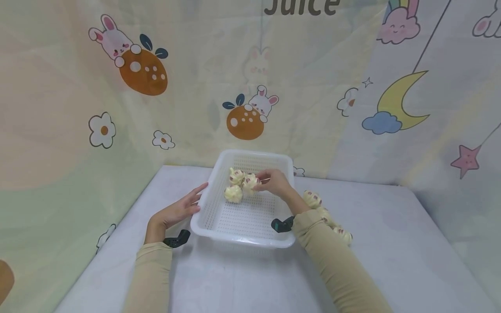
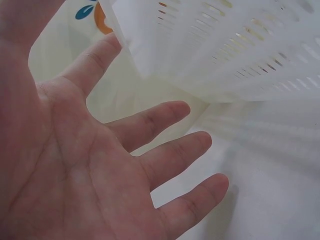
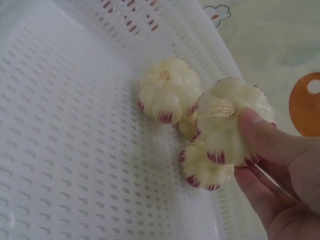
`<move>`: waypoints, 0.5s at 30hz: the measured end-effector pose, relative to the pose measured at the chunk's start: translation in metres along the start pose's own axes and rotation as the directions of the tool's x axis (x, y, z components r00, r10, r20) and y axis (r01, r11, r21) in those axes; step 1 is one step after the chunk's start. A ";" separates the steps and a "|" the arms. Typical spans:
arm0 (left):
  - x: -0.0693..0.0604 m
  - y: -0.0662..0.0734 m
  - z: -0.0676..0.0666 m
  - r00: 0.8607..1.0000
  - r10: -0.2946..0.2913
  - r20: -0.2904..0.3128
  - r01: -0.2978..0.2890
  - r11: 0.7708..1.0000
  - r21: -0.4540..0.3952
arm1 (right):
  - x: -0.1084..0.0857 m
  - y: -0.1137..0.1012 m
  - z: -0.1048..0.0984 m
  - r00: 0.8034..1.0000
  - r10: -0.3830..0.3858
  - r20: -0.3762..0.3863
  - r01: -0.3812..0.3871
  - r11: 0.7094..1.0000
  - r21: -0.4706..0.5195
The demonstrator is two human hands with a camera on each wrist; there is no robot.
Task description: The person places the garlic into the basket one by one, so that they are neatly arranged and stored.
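Observation:
A white perforated plastic basket (image 1: 242, 239) sits on the table. My right hand (image 1: 275, 183) pinches a garlic bulb (image 3: 232, 122) between thumb and fingers, over the basket's inside. Two other garlic bulbs, one at the back (image 1: 236, 176) and one nearer (image 1: 233, 194), show clearly in the basket; in the right wrist view part of something pale, perhaps another bulb, is half hidden between them. My left hand (image 1: 178, 211) is at the basket's left side, its fingers spread and nearly straight. In the left wrist view one fingertip touches the basket's rim and the palm holds nothing.
Several garlic bulbs (image 1: 312, 198) lie on the table right of the basket, partly behind my right sleeve. A patterned cloth (image 1: 195, 87) hangs behind the table (image 1: 391, 243). Black cameras are strapped at both wrists.

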State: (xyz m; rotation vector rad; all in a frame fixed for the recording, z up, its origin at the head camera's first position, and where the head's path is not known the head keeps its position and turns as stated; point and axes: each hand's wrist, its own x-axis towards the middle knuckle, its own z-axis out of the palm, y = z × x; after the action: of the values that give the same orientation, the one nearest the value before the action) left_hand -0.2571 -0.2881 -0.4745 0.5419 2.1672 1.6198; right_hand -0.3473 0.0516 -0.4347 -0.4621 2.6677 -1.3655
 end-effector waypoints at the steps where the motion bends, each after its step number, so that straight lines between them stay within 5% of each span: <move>1: 0.000 0.000 0.000 1.000 -0.003 -0.002 0.003 1.000 0.001 | 0.000 0.001 0.000 1.000 0.001 0.006 -0.001 1.000 -0.003; 15: 0.001 -0.002 0.000 1.000 0.022 0.011 -0.022 1.000 -0.010 | -0.003 -0.001 0.001 0.997 0.040 0.072 -0.034 0.996 -0.079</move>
State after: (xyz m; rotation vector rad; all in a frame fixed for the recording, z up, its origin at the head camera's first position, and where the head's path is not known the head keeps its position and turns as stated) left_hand -0.2578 -0.2884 -0.4765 0.5727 2.1518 1.6340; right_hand -0.3446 0.0514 -0.4342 -0.4592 2.6635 -1.2134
